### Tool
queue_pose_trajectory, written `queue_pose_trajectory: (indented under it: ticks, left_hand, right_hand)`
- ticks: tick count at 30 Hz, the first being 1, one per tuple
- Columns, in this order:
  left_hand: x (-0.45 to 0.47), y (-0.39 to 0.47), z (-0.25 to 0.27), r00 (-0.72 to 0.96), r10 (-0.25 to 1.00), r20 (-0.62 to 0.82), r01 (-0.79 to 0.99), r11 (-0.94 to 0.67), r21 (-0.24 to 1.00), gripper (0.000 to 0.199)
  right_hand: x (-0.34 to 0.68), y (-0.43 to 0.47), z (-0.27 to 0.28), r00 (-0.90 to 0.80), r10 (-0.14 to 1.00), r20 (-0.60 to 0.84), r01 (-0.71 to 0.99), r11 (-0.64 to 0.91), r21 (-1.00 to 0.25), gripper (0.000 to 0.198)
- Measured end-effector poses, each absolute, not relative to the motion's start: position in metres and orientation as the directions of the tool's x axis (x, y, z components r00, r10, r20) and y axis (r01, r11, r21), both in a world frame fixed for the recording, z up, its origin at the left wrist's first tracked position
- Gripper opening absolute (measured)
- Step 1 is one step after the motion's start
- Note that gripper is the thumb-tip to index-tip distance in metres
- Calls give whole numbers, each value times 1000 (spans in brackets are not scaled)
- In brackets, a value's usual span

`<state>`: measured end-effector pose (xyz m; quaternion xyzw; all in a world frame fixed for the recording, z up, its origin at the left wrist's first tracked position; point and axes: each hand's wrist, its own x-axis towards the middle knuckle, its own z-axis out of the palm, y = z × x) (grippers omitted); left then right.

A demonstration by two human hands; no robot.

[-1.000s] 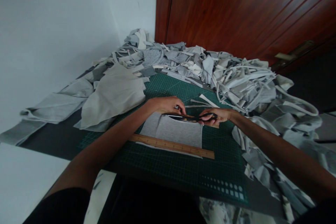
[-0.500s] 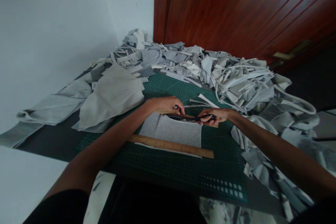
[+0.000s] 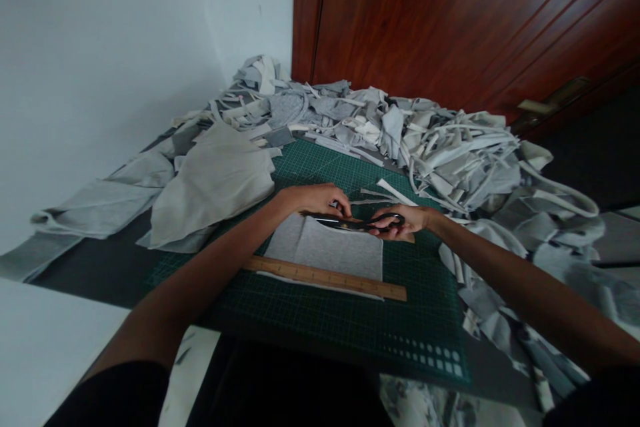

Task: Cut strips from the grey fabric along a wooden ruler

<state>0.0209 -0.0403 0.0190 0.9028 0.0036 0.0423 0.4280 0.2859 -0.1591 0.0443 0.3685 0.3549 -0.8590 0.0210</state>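
Scissors (image 3: 357,222) in right hand (image 3: 403,221) at fabric's (image 3: 327,250) far edge.

Matt grey knit cloth (image 3: 330,250), wooden ruler (image 3: 325,277), glossy wooden door (image 3: 450,20).

Grey fabric piece (image 3: 330,250): flat on the green cutting mat, roughly rectangular, far edge uneven. Near edge tucked under a wooden ruler lying slightly askew, left end farther away. Black-handled scissors (image 3: 357,222): at the fabric's far edge, lying near-horizontal, blades pointing left, handles at right.
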Motion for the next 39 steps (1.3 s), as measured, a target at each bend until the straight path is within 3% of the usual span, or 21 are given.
queue_pose_trajectory:
  ticks: [39]
  left_hand:
    - [18, -47, 30, 997, 24, 69, -35, -667, 745, 20]
  right_hand:
    - [258, -155, 34, -737, 244, -630, 305, -711, -633, 34]
